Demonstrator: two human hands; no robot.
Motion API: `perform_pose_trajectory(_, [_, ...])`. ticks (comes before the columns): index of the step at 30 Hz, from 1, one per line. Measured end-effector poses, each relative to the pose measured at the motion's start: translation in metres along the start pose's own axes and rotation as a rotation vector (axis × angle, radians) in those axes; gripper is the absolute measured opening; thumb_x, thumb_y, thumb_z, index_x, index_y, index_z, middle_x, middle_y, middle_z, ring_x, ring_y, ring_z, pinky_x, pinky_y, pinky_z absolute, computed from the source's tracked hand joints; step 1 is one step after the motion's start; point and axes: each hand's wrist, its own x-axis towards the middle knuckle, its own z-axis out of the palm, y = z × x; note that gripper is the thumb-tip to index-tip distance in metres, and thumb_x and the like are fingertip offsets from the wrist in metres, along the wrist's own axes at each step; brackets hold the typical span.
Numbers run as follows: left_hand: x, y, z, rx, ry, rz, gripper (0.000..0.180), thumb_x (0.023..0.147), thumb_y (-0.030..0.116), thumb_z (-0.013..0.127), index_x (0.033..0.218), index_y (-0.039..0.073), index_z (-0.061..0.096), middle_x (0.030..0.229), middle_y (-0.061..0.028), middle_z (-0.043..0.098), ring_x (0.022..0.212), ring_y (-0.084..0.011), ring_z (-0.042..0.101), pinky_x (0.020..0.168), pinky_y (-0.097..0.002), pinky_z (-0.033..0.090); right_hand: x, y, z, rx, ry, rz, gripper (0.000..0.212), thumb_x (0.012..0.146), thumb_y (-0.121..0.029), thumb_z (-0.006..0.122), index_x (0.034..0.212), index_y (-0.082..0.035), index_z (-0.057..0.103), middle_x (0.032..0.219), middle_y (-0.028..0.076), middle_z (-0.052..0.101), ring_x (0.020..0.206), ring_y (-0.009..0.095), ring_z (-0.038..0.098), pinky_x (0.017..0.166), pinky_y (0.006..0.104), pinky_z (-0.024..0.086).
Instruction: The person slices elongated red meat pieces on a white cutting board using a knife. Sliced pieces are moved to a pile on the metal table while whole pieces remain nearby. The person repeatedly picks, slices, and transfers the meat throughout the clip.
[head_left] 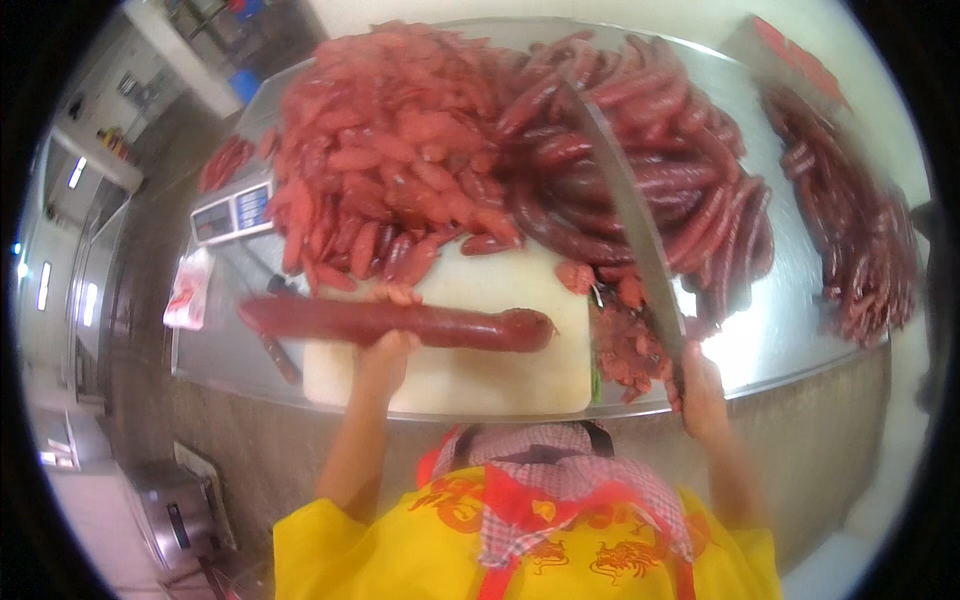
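My left hand (385,350) grips a long dark red sausage (400,322) lying across a white cutting board (500,375). My right hand (700,385) holds the handle of a long knife (630,215), its blade raised and pointing away over the sausages, to the right of the board. The sausage's right end lies near the board's middle. A big heap of cut red sausage pieces (390,150) lies just behind the board.
A pile of whole dark red sausages (650,160) covers the steel table (790,330) behind the knife, with more sausages (850,230) at the right. Scraps (625,350) lie right of the board. A weighing scale (235,212) stands at the left.
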Motion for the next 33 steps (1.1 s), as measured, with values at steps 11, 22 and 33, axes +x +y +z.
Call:
perform_pose_trajectory(11, [-0.053,0.001,-0.007,0.933,-0.037,-0.441,0.029,0.085,0.028,0.073,0.089,0.001,0.065,0.082,-0.0072,0.066,0.072,-0.0165,0.064,0.059,-0.0297,0.049,-0.023,0.023,0.017,0.061,-0.080,0.100,0.060,0.099,-0.058,0.040,0.082,-0.004,0.060,0.062,-0.002,0.048,0.053,0.006,0.043,0.049,0.0227,0.034])
perform_pose_trajectory(22, [0.002,-0.054,0.036,1.620,-0.506,0.207,0.064,0.082,0.033,0.071,0.134,0.003,0.049,0.119,-0.0157,0.058,0.106,-0.0341,0.054,0.093,-0.0448,0.039,-0.045,0.035,0.026,0.010,-0.031,0.127,0.061,0.099,-0.056,0.043,0.089,0.001,0.063,0.069,0.001,0.053,0.059,0.008,0.048,0.055,0.0265,0.042])
perform_pose_trajectory(33, [-0.045,-0.054,0.017,1.592,-0.498,0.578,0.069,0.078,0.032,0.074,0.139,0.013,0.050,0.122,-0.0111,0.057,0.109,-0.0293,0.054,0.094,-0.0429,0.037,-0.048,0.041,0.028,-0.067,-0.027,0.201,0.064,0.098,-0.057,0.042,0.079,0.001,0.058,0.062,0.003,0.051,0.058,0.010,0.049,0.055,0.0281,0.042])
